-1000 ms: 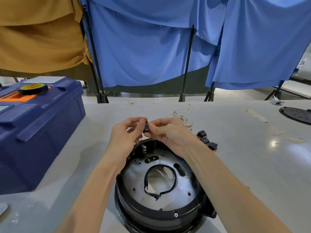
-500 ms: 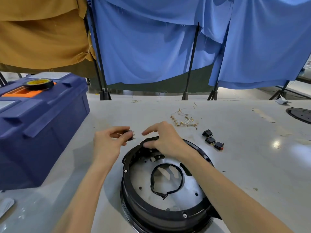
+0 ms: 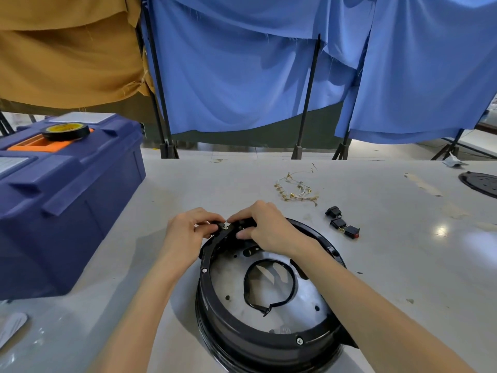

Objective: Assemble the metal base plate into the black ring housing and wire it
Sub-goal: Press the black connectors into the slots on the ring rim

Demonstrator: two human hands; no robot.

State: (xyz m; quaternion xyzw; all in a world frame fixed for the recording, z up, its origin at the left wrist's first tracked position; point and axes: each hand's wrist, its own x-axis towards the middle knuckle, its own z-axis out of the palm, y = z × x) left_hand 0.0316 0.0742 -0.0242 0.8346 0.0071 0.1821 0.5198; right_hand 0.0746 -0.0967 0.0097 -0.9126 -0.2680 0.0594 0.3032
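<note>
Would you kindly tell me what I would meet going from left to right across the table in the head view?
blue toolbox → left hand → right hand → black switches → black disc

The black ring (image 3: pixel 258 343) lies flat in the lower centre of the frame, open side up. A round silver metal plate (image 3: pixel 234 281) sits inside it, pierced with holes, a black cable loop (image 3: pixel 269 261) lining its large middle opening. A small black part (image 3: pixel 222 226) sits at the ring's far rim. Thin wires (image 3: pixel 297 189) lie further up, centre right.
</note>
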